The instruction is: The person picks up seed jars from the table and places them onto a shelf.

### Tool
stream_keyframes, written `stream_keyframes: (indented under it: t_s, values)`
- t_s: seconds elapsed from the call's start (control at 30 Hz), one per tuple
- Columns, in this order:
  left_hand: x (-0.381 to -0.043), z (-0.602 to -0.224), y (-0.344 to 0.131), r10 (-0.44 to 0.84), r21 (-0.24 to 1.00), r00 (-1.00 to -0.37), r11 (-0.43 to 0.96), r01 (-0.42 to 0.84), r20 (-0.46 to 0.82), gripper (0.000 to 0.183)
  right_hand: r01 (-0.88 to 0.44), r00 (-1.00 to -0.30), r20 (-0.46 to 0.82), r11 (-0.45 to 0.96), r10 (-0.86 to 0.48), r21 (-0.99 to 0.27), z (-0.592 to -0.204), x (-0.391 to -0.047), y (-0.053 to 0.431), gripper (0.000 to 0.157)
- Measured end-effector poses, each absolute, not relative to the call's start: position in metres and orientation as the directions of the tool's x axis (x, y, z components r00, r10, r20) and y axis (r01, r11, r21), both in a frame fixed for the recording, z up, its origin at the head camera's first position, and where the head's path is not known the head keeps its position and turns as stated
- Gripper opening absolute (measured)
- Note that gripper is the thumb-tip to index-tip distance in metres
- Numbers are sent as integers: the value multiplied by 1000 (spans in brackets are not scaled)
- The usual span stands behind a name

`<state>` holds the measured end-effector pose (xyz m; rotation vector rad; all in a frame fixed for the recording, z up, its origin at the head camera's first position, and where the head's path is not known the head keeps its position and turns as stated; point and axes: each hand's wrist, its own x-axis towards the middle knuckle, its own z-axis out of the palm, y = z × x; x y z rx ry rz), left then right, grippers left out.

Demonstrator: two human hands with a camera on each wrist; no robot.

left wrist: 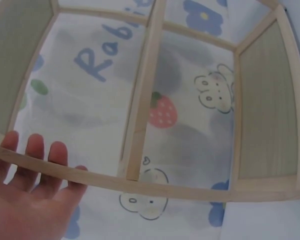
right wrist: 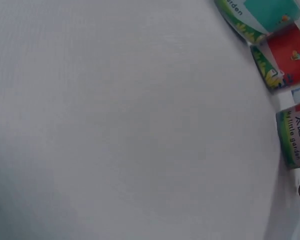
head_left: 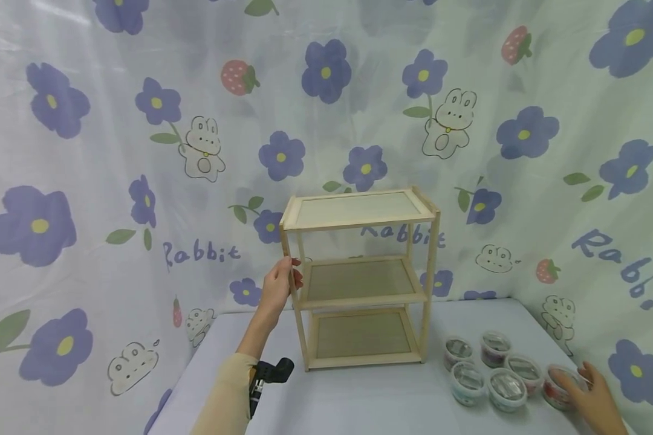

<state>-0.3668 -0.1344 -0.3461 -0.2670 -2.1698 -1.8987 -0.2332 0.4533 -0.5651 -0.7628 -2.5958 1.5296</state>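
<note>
Tub (head_left: pixel 556 396) farthest right is standing upright on table (head_left: pixel 359 402); right hand (head_left: pixel 597 400), nearer, is bracketing its right side, fingers part-spread, firm hold unclear; left hand (head_left: pixel 277 285), well left, is gripping wooden rack (head_left: pixel 361 281).

The left hand (head_left: pixel 279 284) is gripping a pale wooden three-tier rack (head_left: pixel 359 208); the right hand (head_left: pixel 597 400) is touching a round, red-sided plastic tub (head_left: pixel 555 396).

We'd call it curtained-off nook, home or studio, can't tell which. Pale curtain (head_left: pixel 337 121), kinda nursery-ish bunny-and-flower print, hangs behind white tabletop (head_left: pixel 370 399) and down both sides, wider room hidden from us.
</note>
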Motion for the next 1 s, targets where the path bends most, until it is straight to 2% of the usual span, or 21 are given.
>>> stream_keyframes:
  t_s: [0.1,0.37,0.53,0.73,1.0]
  values:
    - [-366,-346,-134,-18,949,-956,125,289,293,46,410,-853,-231,328,468,-851,-574,-231,449,110]
    - [-358,-336,-134,19,960,-964,87,265,265,40,396,-811,-198,269,550,-878,-581,-234,438,102]
    - [-360,-335,-134,11,958,-962,93,272,272,41,415,-775,-224,210,591,-885,-580,-238,433,98]
    - [-368,-342,-134,-19,946,-953,125,298,302,48,400,-765,-203,204,611,-894,-582,-242,431,96]
    - [-368,-344,-133,-11,947,-954,124,297,300,48,368,-752,-171,190,637,-910,-587,-240,428,92]
